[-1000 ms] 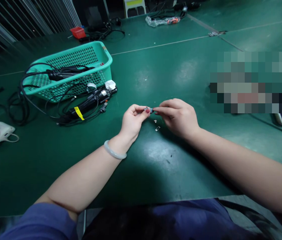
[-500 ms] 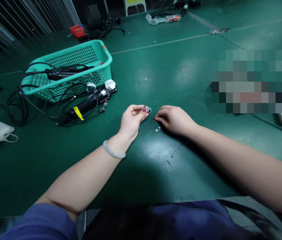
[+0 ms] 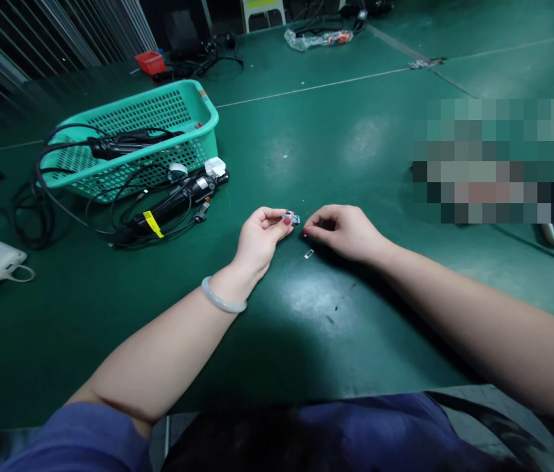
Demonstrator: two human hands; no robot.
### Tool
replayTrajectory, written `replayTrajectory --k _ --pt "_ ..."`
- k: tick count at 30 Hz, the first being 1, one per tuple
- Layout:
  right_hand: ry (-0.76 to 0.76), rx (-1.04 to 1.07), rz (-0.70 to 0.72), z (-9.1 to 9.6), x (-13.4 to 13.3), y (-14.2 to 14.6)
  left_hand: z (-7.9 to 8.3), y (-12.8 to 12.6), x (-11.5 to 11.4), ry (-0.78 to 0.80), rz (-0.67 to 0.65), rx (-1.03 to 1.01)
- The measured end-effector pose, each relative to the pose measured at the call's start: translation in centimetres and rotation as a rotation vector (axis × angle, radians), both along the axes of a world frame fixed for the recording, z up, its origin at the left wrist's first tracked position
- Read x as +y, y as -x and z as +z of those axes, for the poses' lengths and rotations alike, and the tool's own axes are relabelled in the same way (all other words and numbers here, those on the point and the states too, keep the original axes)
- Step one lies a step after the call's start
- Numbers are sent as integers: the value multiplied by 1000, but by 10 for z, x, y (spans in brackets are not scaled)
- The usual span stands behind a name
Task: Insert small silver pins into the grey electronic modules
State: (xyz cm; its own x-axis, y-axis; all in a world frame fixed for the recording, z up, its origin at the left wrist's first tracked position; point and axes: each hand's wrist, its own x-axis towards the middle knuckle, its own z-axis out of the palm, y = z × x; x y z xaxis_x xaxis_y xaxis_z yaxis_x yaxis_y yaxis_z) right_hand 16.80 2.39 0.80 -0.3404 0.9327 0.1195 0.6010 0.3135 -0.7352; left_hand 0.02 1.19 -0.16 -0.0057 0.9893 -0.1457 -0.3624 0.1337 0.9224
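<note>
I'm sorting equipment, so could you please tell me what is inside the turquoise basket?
The turquoise basket holds a black device and cable; a red spot shows near its right end. Anything beneath the device, or low behind the near wall, is hidden.

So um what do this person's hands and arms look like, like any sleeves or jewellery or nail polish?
The left hand has dark red nail polish and, at its wrist, a smooth, pale grey bangle. A blue-purple sleeve covers the upper left arm. The right hand also shows dark red polish; its wrist and visible forearm have no jewellery or sleeve. Neither hand is gloved.
</note>
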Motion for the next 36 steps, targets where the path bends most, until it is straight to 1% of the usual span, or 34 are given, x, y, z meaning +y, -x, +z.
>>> replayTrajectory --k 2,3,5,6,10,15,21,24,27,29,32,34,36 --pt "159 224 -68 4 1 -2 0 0 0 -22 -33 8" --pt "213 332 -79 6 0 -2 0 0 -1 -36 -55 14" --pt "257 499 -66 9 -1 -1 0 0 -3 -53 -102 26" --pt "259 541 -52 9 -1 0 0 -1 -4 -54 -124 34" --pt "233 542 -27 9 -4 3 1 -2 -6 -42 -176 53" --pt "187 508 -50 8 -3 1 0 -2 -5 -45 -178 46" --pt "175 491 -59 5 -4 4 1 -2 -5 -39 -175 36" --pt "203 517 -63 7 -5 6 0 -1 -5 -29 -175 23" --pt "203 558 -114 8 -3 3 0 -1 -4 -22 -185 -7" --pt "185 507 -154 5 0 0 0 -1 -3 2 -174 -33" --pt "137 265 -124 -2 5 -4 2 0 -1 63 -113 -92" --pt "27 78 -80 -7 5 -4 4 1 0 87 -69 -139" --pt "-87 -55 -37 -10 3 -1 4 2 1 91 -48 -167"
